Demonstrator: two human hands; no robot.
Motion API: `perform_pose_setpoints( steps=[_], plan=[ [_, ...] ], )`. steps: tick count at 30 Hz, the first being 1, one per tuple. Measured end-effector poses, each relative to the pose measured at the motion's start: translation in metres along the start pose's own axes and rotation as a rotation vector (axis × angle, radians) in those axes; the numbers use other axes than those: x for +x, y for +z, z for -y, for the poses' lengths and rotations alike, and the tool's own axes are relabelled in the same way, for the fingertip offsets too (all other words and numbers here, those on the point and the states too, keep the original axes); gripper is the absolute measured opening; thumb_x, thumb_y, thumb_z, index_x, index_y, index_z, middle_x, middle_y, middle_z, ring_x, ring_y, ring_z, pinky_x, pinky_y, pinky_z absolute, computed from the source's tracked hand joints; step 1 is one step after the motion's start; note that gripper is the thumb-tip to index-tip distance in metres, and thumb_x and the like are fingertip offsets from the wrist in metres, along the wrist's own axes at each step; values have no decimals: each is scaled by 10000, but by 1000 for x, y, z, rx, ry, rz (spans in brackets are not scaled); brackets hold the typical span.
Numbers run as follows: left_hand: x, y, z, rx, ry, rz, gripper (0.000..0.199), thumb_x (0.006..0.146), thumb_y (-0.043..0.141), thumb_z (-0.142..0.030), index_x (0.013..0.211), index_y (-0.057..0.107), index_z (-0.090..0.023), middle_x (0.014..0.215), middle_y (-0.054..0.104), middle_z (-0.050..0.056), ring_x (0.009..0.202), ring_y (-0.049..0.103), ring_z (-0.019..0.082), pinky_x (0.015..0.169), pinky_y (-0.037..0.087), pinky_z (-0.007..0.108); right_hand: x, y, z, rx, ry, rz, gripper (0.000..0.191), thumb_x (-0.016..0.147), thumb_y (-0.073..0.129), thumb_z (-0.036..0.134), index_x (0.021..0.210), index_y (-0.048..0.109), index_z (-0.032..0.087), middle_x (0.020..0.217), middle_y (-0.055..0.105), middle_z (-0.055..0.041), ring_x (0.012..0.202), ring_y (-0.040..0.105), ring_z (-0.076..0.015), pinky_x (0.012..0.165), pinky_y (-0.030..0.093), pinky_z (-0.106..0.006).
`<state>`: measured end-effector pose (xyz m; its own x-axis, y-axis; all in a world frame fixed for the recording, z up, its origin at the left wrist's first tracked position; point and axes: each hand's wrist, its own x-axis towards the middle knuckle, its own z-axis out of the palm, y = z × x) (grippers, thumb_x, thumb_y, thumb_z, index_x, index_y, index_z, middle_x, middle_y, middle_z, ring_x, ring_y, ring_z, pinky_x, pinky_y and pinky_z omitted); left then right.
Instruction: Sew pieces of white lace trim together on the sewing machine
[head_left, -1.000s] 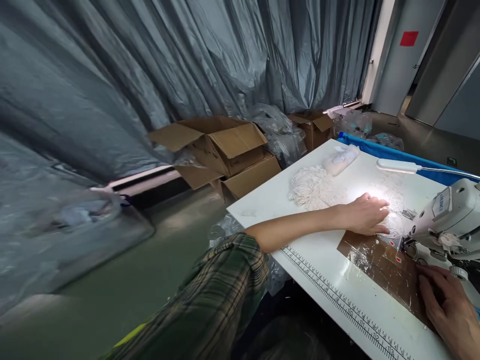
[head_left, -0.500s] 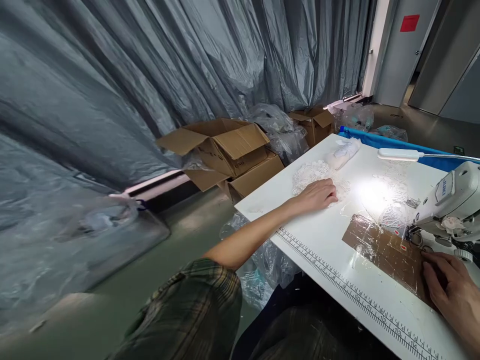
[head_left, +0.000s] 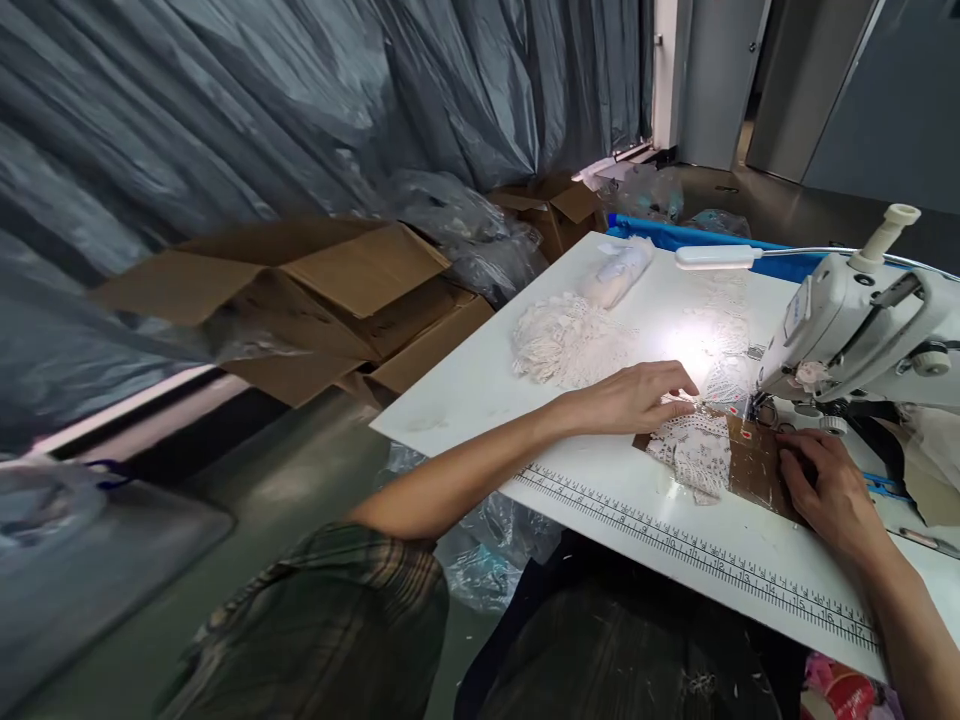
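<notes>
My left hand (head_left: 646, 398) pinches the upper edge of a white lace piece (head_left: 691, 450), which lies partly over a brown taped board (head_left: 761, 470). My right hand (head_left: 825, 485) rests at the board's right end, fingers bent and somewhat apart, with nothing visible in them. Just beyond the board stands the white sewing machine (head_left: 840, 320), its needle area between my two hands. More lace (head_left: 724, 375) lies under the lamp's bright spot beside the machine head. A heap of white lace (head_left: 562, 340) sits behind my left forearm.
A wrapped white roll (head_left: 619, 272) lies at the table's far corner, near a lamp (head_left: 716, 257). Along the front edge of the white table (head_left: 465, 400) runs a printed ruler (head_left: 675, 545). Open cardboard boxes (head_left: 367, 270) and plastic bags (head_left: 480, 235) are on the left.
My left hand has moved from the lace heap towards the machine, bringing a lace piece onto the brown board. My right hand stays at the board's end. The view has turned right.
</notes>
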<state>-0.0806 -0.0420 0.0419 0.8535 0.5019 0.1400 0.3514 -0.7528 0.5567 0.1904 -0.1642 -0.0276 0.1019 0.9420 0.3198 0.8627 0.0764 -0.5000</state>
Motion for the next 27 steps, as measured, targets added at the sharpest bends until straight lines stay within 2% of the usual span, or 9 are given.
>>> perform_pose_setpoints(
  steps=[6, 8, 10, 14, 16, 19, 21, 24, 27],
  plan=[
    [10, 21, 16, 45, -78, 45, 133, 928, 562, -279, 893, 615, -162, 971, 611, 47, 858, 576, 152, 704, 422, 254, 0, -1, 3, 33, 16, 24, 332, 888, 473, 381, 1039, 709, 206, 1016, 642, -130, 946, 622, -266, 830, 518, -425],
    [9, 24, 15, 99, -58, 13, 128, 931, 553, -255, 862, 603, -159, 981, 608, 53, 881, 574, 161, 711, 425, 261, 0, -5, 7, 62, 16, 14, 330, 884, 483, 397, 1020, 718, 209, 1020, 652, -131, 945, 625, -265, 821, 524, -426],
    [8, 25, 10, 130, -35, -30, 148, 960, 510, -248, 874, 588, -155, 892, 616, 42, 804, 568, 148, 676, 420, 257, 1, -10, 14, 148, 22, 28, 342, 882, 501, 437, 999, 727, 208, 975, 672, -124, 897, 638, -251, 780, 537, -407],
    [8, 26, -8, 5, -2, -76, 154, 980, 510, -257, 923, 594, -141, 709, 621, -5, 569, 510, 93, 526, 368, 215, 2, -21, 30, 478, 234, 211, 500, 884, 507, 586, 1072, 705, 167, 795, 689, -84, 584, 598, -168, 544, 527, -328],
    [8, 28, -19, -135, 28, -100, 110, 942, 591, -241, 906, 627, -144, 757, 672, 2, 607, 569, 87, 557, 424, 203, 3, -24, 38, 628, 321, 331, 575, 844, 550, 644, 1118, 686, 157, 805, 701, -86, 597, 617, -165, 544, 545, -317],
    [9, 33, -36, -307, 31, -110, 55, 901, 658, -217, 918, 680, -170, 857, 731, 4, 755, 664, 99, 711, 514, 222, 5, -26, 48, 805, 244, 508, 584, 802, 631, 633, 1179, 658, 188, 916, 720, -91, 803, 676, -188, 746, 589, -347],
    [8, 35, -46, -401, 27, -62, 111, 907, 637, -181, 1006, 688, -179, 954, 748, 17, 847, 693, 106, 782, 538, 233, 5, -28, 56, 856, 146, 582, 529, 818, 646, 583, 1197, 644, 214, 990, 715, -83, 881, 671, -181, 833, 570, -350],
    [5, 32, -56, -455, 45, 10, 204, 911, 599, -151, 1103, 669, -156, 996, 749, 48, 883, 696, 114, 773, 546, 226, 2, -29, 65, 831, 101, 587, 441, 841, 643, 517, 1157, 649, 209, 963, 703, -60, 858, 647, -162, 791, 545, -307],
    [4, 19, -56, -325, 35, -30, 206, 916, 548, -164, 1070, 684, -154, 923, 734, 34, 739, 644, 94, 678, 510, 212, 1, -28, 65, 769, 133, 575, 366, 856, 601, 498, 1026, 673, 182, 813, 670, -28, 722, 595, -136, 672, 505, -268]
  ],
)
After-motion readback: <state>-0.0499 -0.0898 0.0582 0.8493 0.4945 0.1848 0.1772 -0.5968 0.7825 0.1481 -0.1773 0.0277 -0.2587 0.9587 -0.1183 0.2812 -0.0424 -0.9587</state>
